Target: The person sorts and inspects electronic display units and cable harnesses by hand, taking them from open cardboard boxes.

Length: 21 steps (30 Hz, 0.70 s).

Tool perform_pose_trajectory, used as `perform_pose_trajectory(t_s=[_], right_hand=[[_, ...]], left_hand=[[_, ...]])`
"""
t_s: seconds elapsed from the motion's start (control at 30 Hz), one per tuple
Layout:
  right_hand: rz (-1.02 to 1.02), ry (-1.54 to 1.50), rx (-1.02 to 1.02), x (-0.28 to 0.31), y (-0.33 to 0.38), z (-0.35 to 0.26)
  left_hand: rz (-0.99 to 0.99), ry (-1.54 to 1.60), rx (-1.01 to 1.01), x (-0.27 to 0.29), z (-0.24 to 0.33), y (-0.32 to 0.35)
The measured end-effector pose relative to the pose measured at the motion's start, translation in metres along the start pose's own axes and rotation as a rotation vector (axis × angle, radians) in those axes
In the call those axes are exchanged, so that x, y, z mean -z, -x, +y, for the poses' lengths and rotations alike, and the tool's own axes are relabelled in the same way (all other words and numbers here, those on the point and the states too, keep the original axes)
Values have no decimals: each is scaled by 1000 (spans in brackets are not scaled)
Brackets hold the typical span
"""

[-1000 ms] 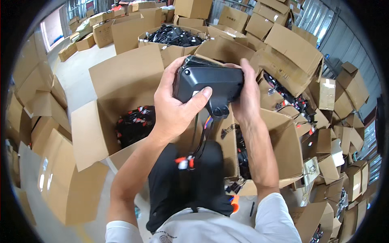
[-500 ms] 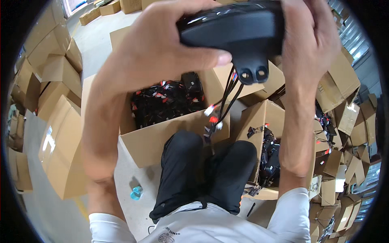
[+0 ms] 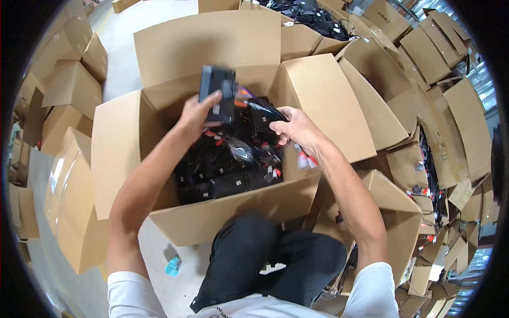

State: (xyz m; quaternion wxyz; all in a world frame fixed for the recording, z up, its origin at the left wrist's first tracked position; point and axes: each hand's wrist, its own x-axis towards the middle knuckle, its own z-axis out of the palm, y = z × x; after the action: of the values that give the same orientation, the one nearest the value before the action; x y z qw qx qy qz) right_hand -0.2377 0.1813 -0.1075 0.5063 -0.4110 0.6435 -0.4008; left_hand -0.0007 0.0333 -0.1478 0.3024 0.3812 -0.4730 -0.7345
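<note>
In my left hand is a black rectangular electronic unit, slightly blurred, gripped by its side over the open cardboard box. A bundle of dark wires runs from the unit to my right hand, whose fingers are closed around it. White and red connectors dangle below that hand. Beneath both hands, the large cardboard box holds many similar black units with red and white plugs among them. A crumpled clear plastic piece lies on top of these.
The box's flaps stand spread outward. To the right, another open carton stands by my knee, with stacked boxes beyond. A carton of black cabled parts sits at the back. On the floor lies a small turquoise item.
Both hands have come down from close in front of me to over the box. The right hand now grips wires; before, both hands held a black curved housing with hanging wires.
</note>
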Motion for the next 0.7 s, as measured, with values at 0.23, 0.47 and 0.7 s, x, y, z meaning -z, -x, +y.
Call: perform_pose_trajectory(t_s=[0.23,0.47,0.7], right_hand=[[143,685,291,12,-63,23],[53,869,437,43,94,-17],[821,580,-41,137,267,37]], left_hand=[[334,-112,134,17,-178,-130],[470,-364,66,31,-276,-201],[281,-266,378,78,-272,-226]])
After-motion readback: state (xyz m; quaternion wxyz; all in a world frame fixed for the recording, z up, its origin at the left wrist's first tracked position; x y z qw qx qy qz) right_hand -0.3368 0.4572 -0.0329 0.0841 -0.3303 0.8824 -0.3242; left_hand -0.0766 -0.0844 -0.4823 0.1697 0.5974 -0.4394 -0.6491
